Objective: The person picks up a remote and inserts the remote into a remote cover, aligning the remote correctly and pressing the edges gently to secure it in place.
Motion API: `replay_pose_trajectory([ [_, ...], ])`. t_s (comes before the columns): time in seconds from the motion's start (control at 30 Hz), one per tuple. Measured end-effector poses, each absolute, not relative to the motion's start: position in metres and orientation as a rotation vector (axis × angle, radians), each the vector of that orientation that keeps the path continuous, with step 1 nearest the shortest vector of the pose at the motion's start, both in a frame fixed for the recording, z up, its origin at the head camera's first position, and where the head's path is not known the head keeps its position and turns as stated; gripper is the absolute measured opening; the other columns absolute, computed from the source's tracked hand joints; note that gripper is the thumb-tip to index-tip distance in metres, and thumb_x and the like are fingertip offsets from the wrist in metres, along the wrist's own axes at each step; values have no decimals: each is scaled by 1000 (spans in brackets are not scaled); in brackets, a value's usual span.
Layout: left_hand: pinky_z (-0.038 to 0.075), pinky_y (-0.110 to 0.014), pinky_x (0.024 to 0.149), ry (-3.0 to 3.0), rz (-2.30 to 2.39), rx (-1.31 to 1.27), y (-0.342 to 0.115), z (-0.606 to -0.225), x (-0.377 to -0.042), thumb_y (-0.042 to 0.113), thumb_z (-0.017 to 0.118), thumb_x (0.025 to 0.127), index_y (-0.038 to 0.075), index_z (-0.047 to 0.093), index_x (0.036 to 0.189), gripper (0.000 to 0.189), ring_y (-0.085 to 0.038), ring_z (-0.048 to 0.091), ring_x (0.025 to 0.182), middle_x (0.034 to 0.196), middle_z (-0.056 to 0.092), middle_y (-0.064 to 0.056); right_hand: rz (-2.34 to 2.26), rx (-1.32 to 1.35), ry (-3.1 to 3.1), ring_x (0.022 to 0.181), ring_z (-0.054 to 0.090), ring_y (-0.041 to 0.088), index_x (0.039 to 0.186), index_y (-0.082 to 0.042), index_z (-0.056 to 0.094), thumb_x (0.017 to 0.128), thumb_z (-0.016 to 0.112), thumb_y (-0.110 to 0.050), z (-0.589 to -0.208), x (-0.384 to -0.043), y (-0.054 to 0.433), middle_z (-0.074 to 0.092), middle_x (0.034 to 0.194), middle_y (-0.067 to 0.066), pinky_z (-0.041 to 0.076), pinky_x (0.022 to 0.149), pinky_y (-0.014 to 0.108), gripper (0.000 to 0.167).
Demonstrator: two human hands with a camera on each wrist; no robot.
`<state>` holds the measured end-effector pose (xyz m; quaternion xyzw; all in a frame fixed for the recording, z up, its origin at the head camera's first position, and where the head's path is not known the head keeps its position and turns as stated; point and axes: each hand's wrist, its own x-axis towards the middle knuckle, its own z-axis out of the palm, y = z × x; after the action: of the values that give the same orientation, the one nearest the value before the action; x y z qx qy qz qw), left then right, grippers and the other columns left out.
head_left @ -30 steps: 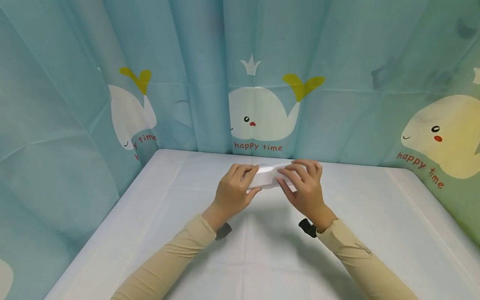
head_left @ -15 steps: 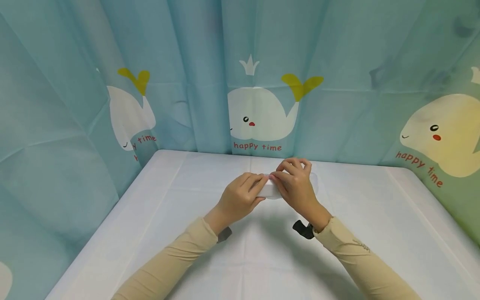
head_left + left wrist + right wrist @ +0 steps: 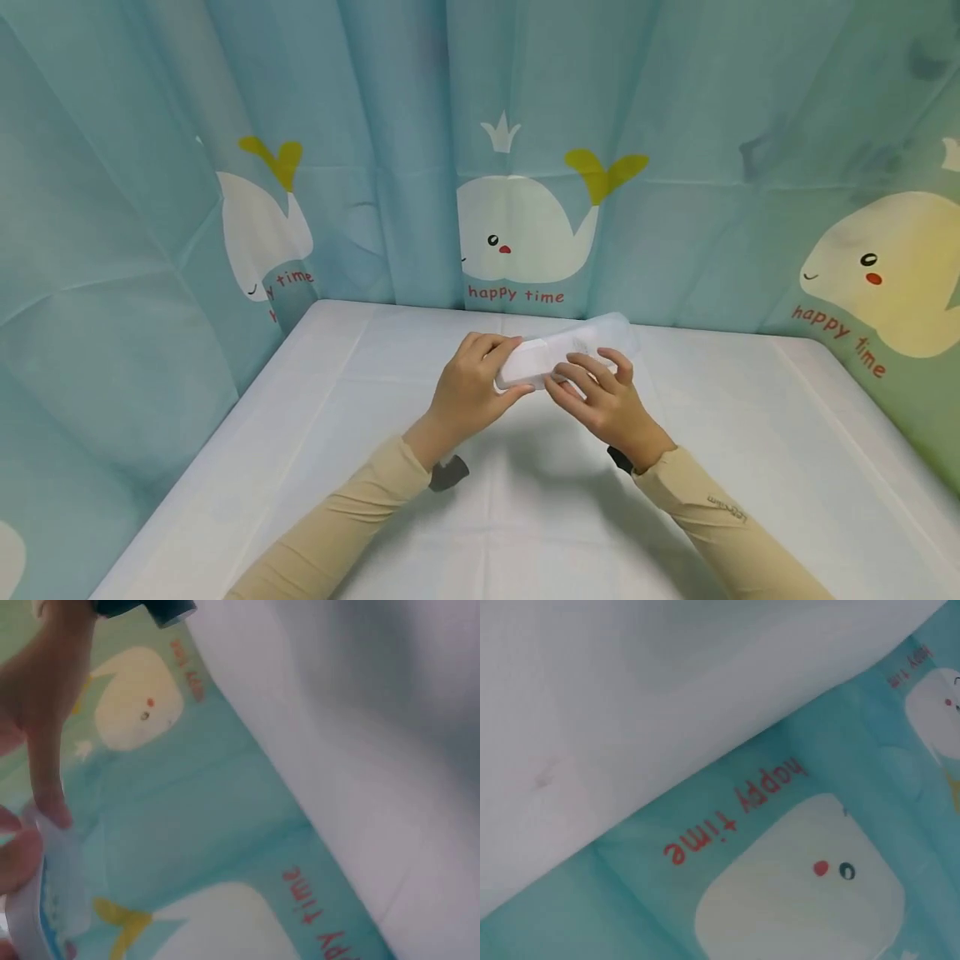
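Observation:
A small white packet [image 3: 527, 363], with a translucent plastic part [image 3: 617, 327] reaching out at its upper right, is held up over the far middle of the table. My left hand [image 3: 467, 390] grips its left end, fingers over the top and thumb under the lower edge. Thumb and fingers of my right hand [image 3: 613, 407] pinch the lower edge near the middle, the other fingers loosely curled over the face. In the left wrist view, the packet [image 3: 26, 919] shows a blue printed side, and the right hand [image 3: 45, 712] reaches to its end. Neither hand appears in the right wrist view.
A white-covered table [image 3: 360, 542] spreads beneath both arms. Behind it and along its sides hangs a light blue curtain [image 3: 405, 225] with whale prints. Dark camera mounts [image 3: 450, 473] sit under the wrists, and both forearms wear beige sleeves [image 3: 337, 525].
My right hand moved left to the left fingertips over the packet's top, then came back right and down to its lower edge. The packet now tilts up at the right, its translucent end exposed.

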<state>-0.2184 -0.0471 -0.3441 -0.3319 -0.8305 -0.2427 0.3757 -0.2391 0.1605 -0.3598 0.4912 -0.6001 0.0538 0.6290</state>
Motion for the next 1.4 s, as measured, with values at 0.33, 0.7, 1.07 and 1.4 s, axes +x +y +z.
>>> replay_pose_trajectory([
  [0.33, 51, -24, 73, -2207, -707, -899, -48, -345, -213, 20, 85, 66, 1, 64, 116, 57, -19, 55, 89, 98, 61, -7, 172, 1160, -1280, 75, 56, 23, 71, -5, 70, 88, 59, 0, -361, -245, 167, 65, 72, 9, 34, 76, 44, 20],
  [0.7, 52, -23, 73, -2073, -582, -892, -40, -348, -210, 19, 85, 66, -1, 64, 115, 58, -19, 55, 87, 100, 61, -8, 275, 1217, -1458, 83, 52, 24, 77, -6, 69, 94, 54, -11, -363, -238, 160, 63, 81, 8, 33, 78, 45, 23],
  [1.07, 51, -22, 86, -1874, -173, -1039, -45, -351, -218, 19, 82, 71, -1, 63, 116, 52, -21, 59, 98, 111, 64, -10, 536, 825, -2039, 96, 43, 37, 92, 0, 71, 93, 58, -21, -331, -222, 153, 57, 90, 13, 23, 83, 56, 24],
  [1.4, 49, -23, 94, -1822, -88, -1101, -43, -351, -215, 18, 77, 76, -1, 64, 116, 46, -20, 61, 103, 114, 67, -9, 633, 862, -2005, 88, 50, 30, 74, -1, 73, 75, 71, 4, -329, -223, 142, 58, 78, 9, 26, 82, 55, 6],
])
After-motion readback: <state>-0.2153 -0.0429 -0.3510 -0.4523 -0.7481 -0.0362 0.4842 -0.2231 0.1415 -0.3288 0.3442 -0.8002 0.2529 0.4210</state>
